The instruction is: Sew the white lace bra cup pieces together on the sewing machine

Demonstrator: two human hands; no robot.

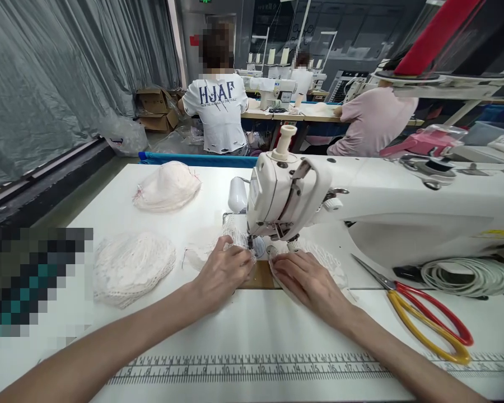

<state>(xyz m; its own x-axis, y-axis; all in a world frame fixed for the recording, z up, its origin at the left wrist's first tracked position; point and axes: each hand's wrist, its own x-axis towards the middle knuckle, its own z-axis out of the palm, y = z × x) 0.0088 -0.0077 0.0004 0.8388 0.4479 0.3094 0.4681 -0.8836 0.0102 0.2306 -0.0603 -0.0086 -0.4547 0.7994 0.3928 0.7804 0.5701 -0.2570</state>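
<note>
left hand (pixel 224 271) and right hand (pixel 304 280) press open-palmed on lace piece (pixel 325 258) running left-right.

A white T-shirt (pixel 220 112), worn by someone seated ahead, bears "HJAF" in large dark letters across its back. The line beneath is too small to read. A printed ruler (pixel 252 369) along the near edge of the table (pixel 277 324) shows numerals from 5 past 10 into the teens.

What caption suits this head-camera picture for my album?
At a white sewing machine, the left hand and right hand rest on white lace fabric; red-and-yellow scissors lie nearby.
</note>
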